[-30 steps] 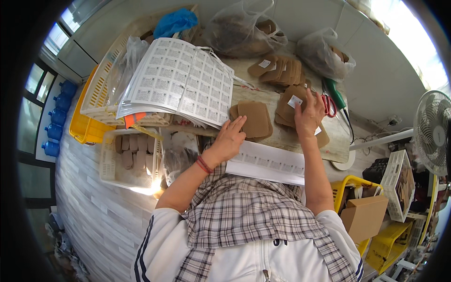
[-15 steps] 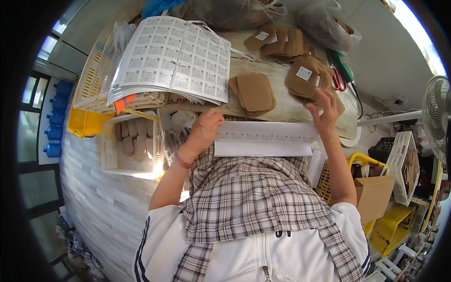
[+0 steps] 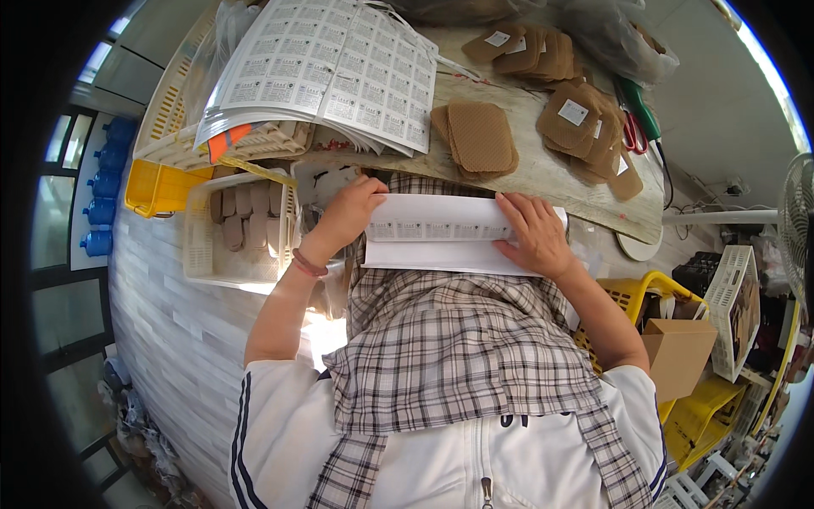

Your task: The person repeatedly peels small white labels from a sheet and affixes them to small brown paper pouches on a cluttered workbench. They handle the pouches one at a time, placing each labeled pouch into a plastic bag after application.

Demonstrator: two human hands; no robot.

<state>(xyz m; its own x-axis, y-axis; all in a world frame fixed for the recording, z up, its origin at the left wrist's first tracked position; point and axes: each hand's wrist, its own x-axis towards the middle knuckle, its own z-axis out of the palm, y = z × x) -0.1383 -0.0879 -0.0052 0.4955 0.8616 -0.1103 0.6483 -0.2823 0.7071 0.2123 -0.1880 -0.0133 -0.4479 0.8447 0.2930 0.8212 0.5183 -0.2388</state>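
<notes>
The left hand (image 3: 349,214) pinches a corner of the white label sheet (image 3: 437,253), just off the near edge of the tabletop (image 3: 551,182). The right hand (image 3: 538,236) lies spread on it. Brown pads (image 3: 483,140) sit near that edge.

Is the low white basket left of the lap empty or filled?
Not empty: several brown pieces lie inside the white basket. How deep, I cannot tell.
</notes>
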